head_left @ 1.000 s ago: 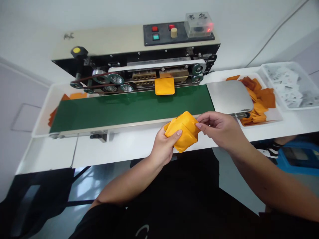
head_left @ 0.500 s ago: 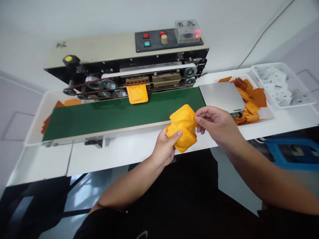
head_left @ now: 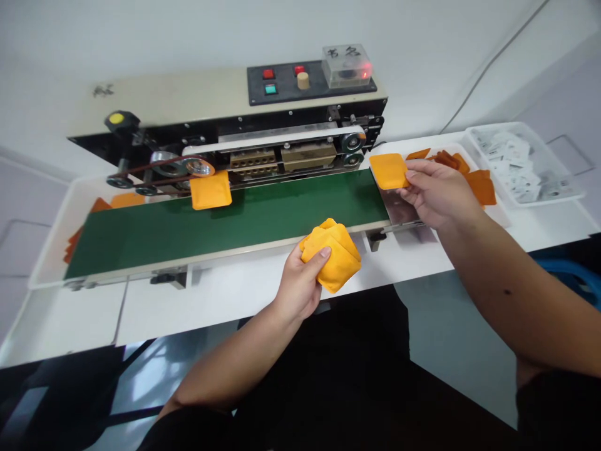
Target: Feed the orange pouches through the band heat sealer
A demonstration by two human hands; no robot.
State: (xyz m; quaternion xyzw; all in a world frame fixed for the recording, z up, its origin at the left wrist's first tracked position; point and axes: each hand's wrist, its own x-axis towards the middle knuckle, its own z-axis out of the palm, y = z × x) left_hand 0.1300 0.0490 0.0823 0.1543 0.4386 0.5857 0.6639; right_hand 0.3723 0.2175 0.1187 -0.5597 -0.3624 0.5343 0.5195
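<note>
1. The left hand is closed round a fanned stack of flat, orange-yellow, square fabric-like pouches, thumb pressed on top; its fingers are mostly hidden beneath. The stack is held in front of the white desk.
2. The right hand pinches one orange-yellow square pouch by its near edge, thumb against fingers, the other fingers loosely curled. This pouch is above the shiny metal plate at the right end of the flat green belt; I cannot tell whether they touch.
3. Another orange-yellow pouch hangs at the left pulleys of the beige-and-black machine, over the belt.
4. With only one edge gripped, the single pouch could twist or sag, so it might meet the machine crooked and crease.
5. Fingertips too near the right-hand metal pulleys could get nipped.
6. The stack is unevenly fanned; a loosened thumb could let its outer pouches slide off.
</note>
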